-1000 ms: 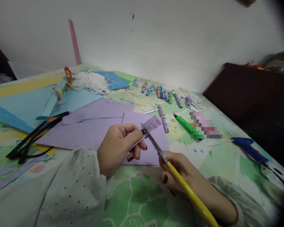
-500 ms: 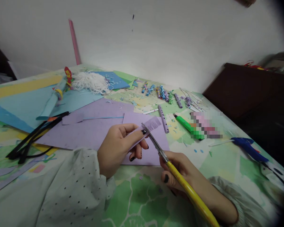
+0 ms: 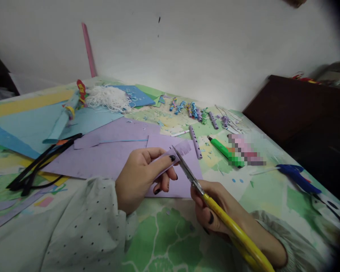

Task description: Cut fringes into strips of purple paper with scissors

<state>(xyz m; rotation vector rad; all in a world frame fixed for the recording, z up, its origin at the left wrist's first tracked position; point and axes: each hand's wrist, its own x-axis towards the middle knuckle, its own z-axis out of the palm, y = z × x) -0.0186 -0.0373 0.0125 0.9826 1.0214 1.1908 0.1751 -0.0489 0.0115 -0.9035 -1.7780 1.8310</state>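
Observation:
Between thumb and fingers, my left hand (image 3: 144, 173) pinches a narrow purple paper strip (image 3: 164, 158) whose far end is snipped into a fine fringe. My right hand (image 3: 218, 204) is closed around yellow-handled scissors (image 3: 229, 223), partly hidden behind the handles. The blades lie across the strip, close to my left thumb tip, at the inner end of the fringe. Below the strip, a purple paper sheet (image 3: 175, 189) rests on the table. Just beyond it lies a rolled purple paper tube (image 3: 195, 141) with dark spots.
A green utility knife (image 3: 226, 151) and a blue-handled tool (image 3: 297, 178) lie to the right. Several curled paper rolls (image 3: 194, 110) and a heap of white string (image 3: 109, 98) sit farther back. Black-framed glasses (image 3: 45, 166) lie at left, near blue sheets (image 3: 25, 128).
The yellow scissor handles have shifted slightly down and right, and my right thumb has moved with them. My left hand keeps its hold on the strip in nearly the same place.

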